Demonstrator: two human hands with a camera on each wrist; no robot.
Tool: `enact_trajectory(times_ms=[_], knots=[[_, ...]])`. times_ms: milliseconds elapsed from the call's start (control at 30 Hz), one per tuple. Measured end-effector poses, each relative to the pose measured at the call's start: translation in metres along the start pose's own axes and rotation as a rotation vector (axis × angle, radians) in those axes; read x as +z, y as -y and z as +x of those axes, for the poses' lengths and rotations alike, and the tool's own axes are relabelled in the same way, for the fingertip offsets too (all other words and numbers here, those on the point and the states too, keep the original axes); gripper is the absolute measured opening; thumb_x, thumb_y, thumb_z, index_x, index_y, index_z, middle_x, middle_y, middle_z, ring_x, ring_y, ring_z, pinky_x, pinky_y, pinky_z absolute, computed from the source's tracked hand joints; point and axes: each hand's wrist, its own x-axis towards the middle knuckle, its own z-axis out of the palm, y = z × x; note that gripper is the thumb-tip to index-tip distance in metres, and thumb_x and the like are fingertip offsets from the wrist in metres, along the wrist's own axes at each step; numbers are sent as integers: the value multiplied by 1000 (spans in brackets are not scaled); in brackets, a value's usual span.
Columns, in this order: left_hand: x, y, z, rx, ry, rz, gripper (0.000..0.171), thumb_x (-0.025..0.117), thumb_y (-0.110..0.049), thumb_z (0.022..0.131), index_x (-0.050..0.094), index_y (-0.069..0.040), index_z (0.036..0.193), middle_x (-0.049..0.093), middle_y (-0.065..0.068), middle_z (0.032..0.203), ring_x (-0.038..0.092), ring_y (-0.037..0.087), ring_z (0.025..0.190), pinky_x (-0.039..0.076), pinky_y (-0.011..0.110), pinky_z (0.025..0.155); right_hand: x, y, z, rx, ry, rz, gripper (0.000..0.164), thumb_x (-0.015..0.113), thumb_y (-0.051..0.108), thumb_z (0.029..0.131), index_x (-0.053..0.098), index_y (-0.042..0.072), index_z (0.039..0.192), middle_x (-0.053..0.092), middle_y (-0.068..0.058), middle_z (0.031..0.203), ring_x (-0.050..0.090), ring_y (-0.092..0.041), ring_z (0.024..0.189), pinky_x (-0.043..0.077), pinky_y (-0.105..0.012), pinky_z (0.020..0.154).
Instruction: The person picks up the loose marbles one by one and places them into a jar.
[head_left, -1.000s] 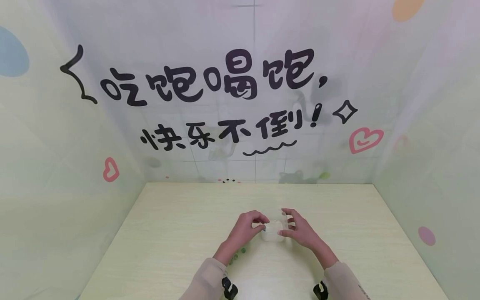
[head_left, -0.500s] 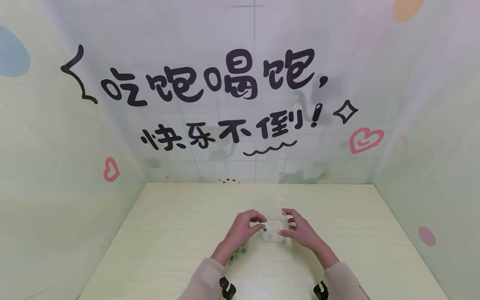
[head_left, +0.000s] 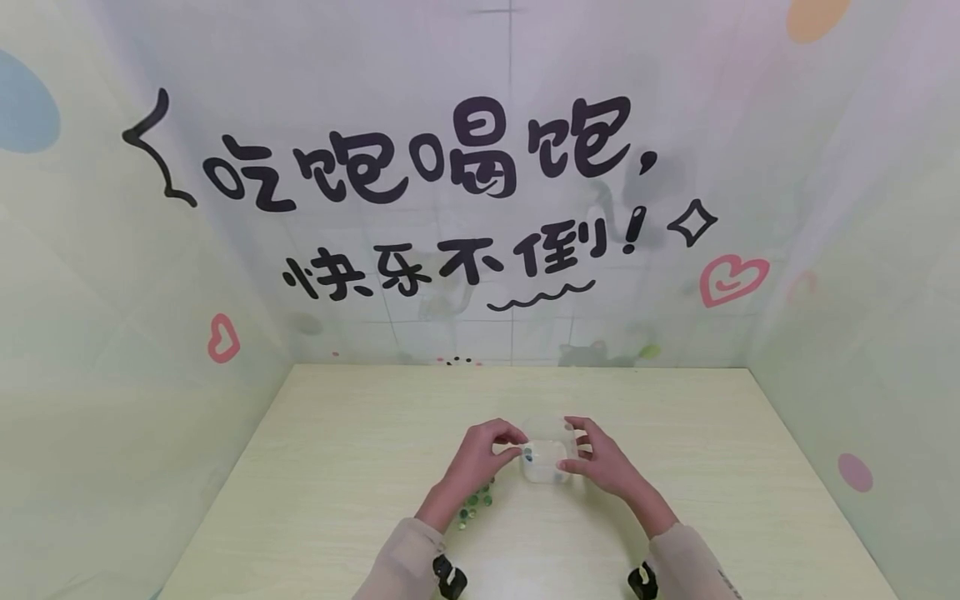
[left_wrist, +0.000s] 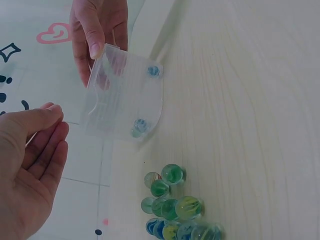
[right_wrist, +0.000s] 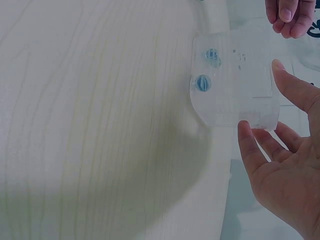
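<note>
A clear plastic box (head_left: 546, 472) with its lid raised stands on the table, and my right hand (head_left: 596, 457) grips its right side between thumb and fingers. Inside, the right wrist view shows a blue-striped marble (right_wrist: 203, 83) apart from another blue marble (right_wrist: 212, 54), with a greenish one (right_wrist: 215, 63) against the latter. My left hand (head_left: 483, 454) is just left of the box, its thumb tip touching the index fingertip and no object visible between them. In the left wrist view, several green marbles (left_wrist: 172, 174) and blue marbles (left_wrist: 159, 229) lie on the tabletop.
The pale wood-grain table (head_left: 360, 442) runs back to a printed wall sheet (head_left: 420, 325) with black lettering. Sheets also stand on the left and right sides. In the head view, loose marbles (head_left: 474, 500) lie close beside my left forearm.
My left hand has drawn back a little leftward from the box. A blue marble shows inside the box's left side. More of the loose marbles show beside my left wrist. The right hand stays put.
</note>
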Motion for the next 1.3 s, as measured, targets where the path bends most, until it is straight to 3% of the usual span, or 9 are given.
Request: enact_trajectory(times_ms=[233,667,1300], knots=[[-4,2,-4,-31,5,5,14,71,-11,91,72,-13,105,73,1,104,68,20,103,57,39,93,-2,2,-2,-11,12,-18,71,76,12,87,38,-2,146,46,-25,144,54,-40,121,50,-51,103],[-13,10,-13,-25,23,26,13,71,-10,91,72,-12,104,73,1,102,68,18,99,58,32,91,-1,3,-2,-5,12,2,71,75,10,88,37,-2,147,46,-24,144,54,-40,121,50,-51,103],[-27,29,-37,-83,53,21,11,74,-11,89,72,-13,100,72,-1,98,67,17,95,58,28,85,-3,5,-5,-28,25,1,70,75,11,89,37,-3,146,43,-27,146,52,-42,123,49,-54,104]])
